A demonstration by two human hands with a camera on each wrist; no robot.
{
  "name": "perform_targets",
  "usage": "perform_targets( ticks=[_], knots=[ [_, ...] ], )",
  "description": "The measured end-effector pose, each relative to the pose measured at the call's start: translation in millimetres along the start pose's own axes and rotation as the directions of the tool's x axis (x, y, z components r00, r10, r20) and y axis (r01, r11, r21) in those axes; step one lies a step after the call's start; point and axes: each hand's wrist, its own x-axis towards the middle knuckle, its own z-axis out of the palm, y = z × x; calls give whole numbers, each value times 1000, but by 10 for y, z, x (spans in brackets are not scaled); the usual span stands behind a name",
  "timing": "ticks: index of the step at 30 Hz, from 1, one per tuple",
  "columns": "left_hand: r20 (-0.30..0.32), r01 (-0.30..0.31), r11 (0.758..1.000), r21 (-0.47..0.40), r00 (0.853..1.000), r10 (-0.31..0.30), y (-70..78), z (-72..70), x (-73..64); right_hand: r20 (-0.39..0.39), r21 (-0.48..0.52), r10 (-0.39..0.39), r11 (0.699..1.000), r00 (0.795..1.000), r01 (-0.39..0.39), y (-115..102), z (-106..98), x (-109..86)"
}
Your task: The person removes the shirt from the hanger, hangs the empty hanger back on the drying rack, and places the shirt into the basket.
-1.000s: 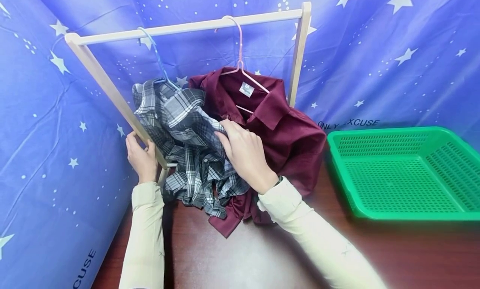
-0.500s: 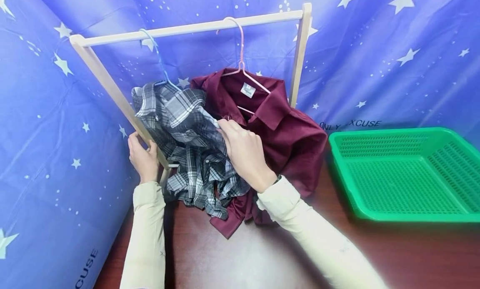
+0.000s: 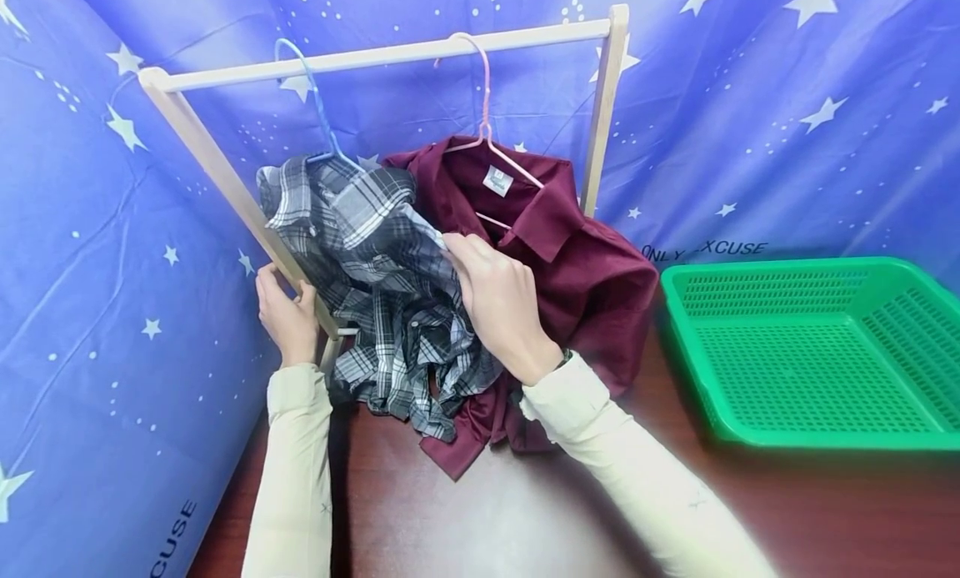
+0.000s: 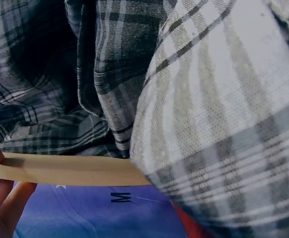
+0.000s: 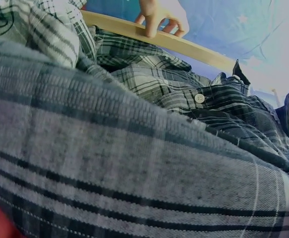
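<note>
My left hand (image 3: 288, 318) grips the left post (image 3: 217, 165) of a wooden clothes rack, thumb on one side and fingers on the other. A grey and black plaid shirt (image 3: 367, 207) hangs on a blue hanger (image 3: 318, 103), its hook over the top rail (image 3: 375, 57). My right hand (image 3: 502, 303) pinches the shirt's front edge and draws the cloth to the right. In the right wrist view, the stretched cloth (image 5: 134, 153) covers the lower part, and a button (image 5: 199, 98) shows behind it. My right fingertips are mostly hidden there.
A maroon shirt (image 3: 585, 269) on a pink hanger (image 3: 486, 94) hangs just right of the plaid one, its hem and sleeve on the brown table (image 3: 480, 528). A green basket (image 3: 678, 344) stands at the right. Blue star-patterned cloth (image 3: 750, 144) encloses the left and back.
The blue hanger's hook has risen a little above the rail. My right hand has shifted slightly right with the plaid cloth. My left hand stays on the post.
</note>
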Motion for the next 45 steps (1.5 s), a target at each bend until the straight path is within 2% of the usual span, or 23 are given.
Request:
perform_targets(
  ticks=[8, 14, 31, 45],
  knots=[
    [-5, -1, 1000, -2, 1000, 1, -11, 1, -4, -29, 12, -13, 1000, 999, 13, -1, -117, 7],
    [-11, -5, 1000, -6, 1000, 5, -27, 4, 3, -23, 32, -12, 999, 1000, 13, -3, -191, -25],
    [18, 1, 1000, 2, 1000, -1, -39, -19, -13, 20, 63, -6, 998, 1000, 5, 75, -322, -312],
    [9, -20, 999, -35, 1000, 20, -62, 22, 32, 68, 70, 10, 997, 998, -15, 243, -436, -521]
  ],
)
